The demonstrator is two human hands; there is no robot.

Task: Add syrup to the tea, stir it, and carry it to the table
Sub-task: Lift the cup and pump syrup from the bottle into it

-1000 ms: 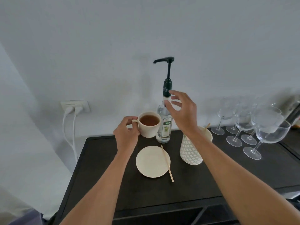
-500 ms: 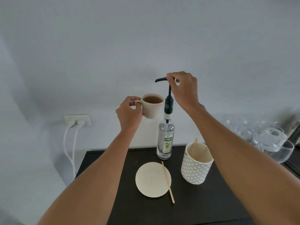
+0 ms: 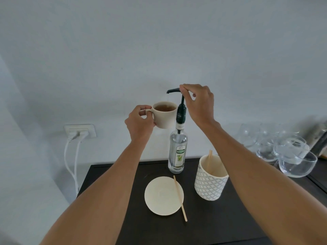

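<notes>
My left hand grips the handle of a cream cup of tea and holds it in the air, under the spout of the dark pump. A clear syrup bottle with a green label stands on the black counter, carrying that pump. My right hand is closed on the pump head from the right. A cream saucer lies on the counter below, with a wooden stir stick across its right edge.
A patterned white cup holding another wooden stick stands right of the saucer. Several clear wine glasses crowd the counter's far right. A wall socket with white cables sits at the left. The wall is close behind.
The cup rose from the counter up to the pump spout. My right hand went from the bottle's neck to the pump head and stays there; the pump has sunk slightly.
</notes>
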